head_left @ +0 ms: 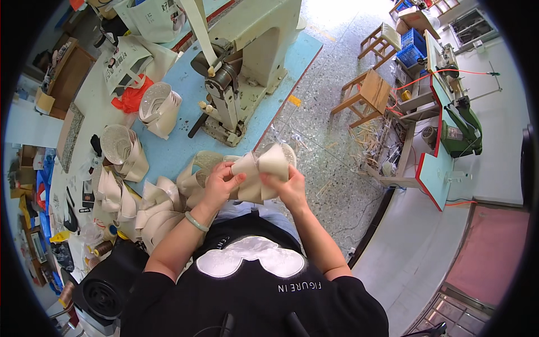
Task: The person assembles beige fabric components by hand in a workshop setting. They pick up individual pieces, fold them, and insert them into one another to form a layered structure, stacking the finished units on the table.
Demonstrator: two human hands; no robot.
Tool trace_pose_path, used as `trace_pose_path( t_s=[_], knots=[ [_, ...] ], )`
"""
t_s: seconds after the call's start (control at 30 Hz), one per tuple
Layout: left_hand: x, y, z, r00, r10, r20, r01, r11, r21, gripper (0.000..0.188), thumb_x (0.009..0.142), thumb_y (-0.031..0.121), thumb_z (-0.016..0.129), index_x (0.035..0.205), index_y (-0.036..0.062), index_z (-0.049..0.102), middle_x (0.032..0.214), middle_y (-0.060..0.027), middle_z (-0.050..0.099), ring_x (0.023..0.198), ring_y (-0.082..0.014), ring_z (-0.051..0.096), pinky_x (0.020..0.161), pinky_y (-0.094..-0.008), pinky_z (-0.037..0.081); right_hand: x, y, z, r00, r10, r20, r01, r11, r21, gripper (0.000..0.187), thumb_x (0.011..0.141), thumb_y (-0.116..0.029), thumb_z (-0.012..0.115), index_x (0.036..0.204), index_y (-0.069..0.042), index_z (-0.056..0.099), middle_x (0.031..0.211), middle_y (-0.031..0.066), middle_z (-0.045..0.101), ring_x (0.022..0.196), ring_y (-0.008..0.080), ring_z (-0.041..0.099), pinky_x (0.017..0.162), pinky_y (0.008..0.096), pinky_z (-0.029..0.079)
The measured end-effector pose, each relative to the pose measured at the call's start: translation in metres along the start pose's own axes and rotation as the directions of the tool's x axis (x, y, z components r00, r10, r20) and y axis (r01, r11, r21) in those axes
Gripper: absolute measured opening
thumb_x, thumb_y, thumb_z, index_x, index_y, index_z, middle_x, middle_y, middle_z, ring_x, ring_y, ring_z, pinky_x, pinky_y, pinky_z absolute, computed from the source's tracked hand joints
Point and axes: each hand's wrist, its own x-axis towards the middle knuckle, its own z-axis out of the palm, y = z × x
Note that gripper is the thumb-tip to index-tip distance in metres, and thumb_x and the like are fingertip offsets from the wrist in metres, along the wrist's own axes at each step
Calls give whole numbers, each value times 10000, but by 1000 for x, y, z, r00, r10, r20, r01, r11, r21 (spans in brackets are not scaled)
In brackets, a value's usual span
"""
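In front of my body, two joined cream pieces of curved, leather-like sheet are held up between my hands. My left hand, below a pale bangle on the wrist, pinches the left piece between thumb and fingers. With thumb on the near face, my right hand grips the right piece. More cream sheet hangs beneath them; whether it is joined to them I cannot tell. Close to my left hand, similar curled pieces lie heaped along the table's near edge.
A cream industrial sewing machine stands on the blue tabletop ahead. Rolled stacks of cream pieces and a red plastic bag lie left of it. Wooden stools and a second machine bench stand to the right.
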Motion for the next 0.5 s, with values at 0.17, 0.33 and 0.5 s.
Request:
trace_pose_path(
  t_s=[0.17,0.33,0.5],
  knots=[
    [7,3,-5,991,-132,13,130,944,-304,248,835,265,720,911,29,719,1009,-34,564,1012,-171,488,876,-290,398,41,35,-21,979,96,-181,-69,986,154,368,810,-214,725,1083,7,614,974,74,666,816,147,641,722,296,519],
    [13,5,9,981,-168,92,190,920,-341,232,866,238,696,932,16,714,1005,-35,550,958,-115,505,833,-242,413,21,30,10,936,90,339,41,932,-360,726,704,-406,801,1226,11,515,1098,140,639,1008,233,615,871,340,483],
    [14,11,-22,986,-134,-100,120,983,-136,256,855,283,692,882,29,701,1062,-106,572,1019,-222,534,885,-309,422,24,31,22,957,79,278,-51,993,-105,601,652,-306,863,1123,-23,616,1000,94,683,913,169,649,817,313,507]
  ],
)
